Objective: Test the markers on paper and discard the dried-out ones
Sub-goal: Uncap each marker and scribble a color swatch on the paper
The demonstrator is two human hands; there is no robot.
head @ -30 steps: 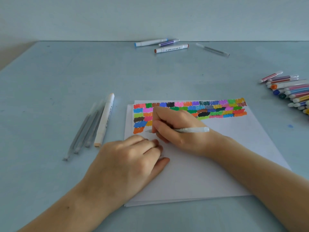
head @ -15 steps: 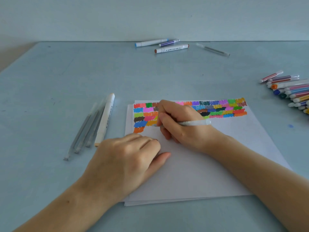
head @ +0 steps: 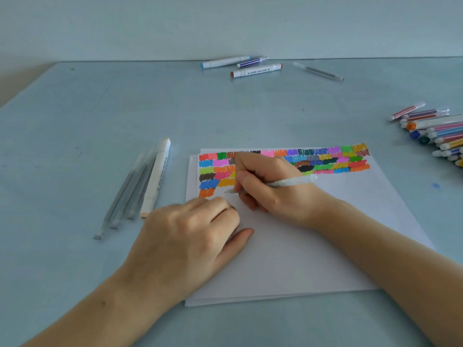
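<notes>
Pale blue bench (head: pixel 175 116) against a plain light wall. White paper (head: pixel 313 246), a small stack of sheets, lies near the front edge; all places below are taken from it.

Right hand (head: pixel 273 189): over the paper's upper left part, fingers curled, pinching a pale translucent pen (head: pixel 288 182) in a writing grip. Tip points left and sits just right of the lowest orange patch, at or just above the sheet; contact cannot be told. Barrel runs back to the right over the hand. Forearm crosses the paper's right side from the lower right.

Left hand (head: pixel 193 236): on the paper's left edge, knuckles up, fingers folded under, thumb lying out straight on the sheet. It holds nothing and rests on the paper. Forearm comes in from the lower left.

Colour swatches (head: pixel 325 160): rows of small scribbled patches along the paper's top edge, stepping down at the left; the right hand hides part.

Left of the paper: a white marker (head: pixel 156 180) with a cream cap and three clear grey pens (head: pixel 125 196) side by side.
Beyond the paper, at the bench's back edge: four loose markers (head: pixel 255 68).
Right of the paper: a heap of coloured markers (head: pixel 436 131), cut by the frame.
</notes>
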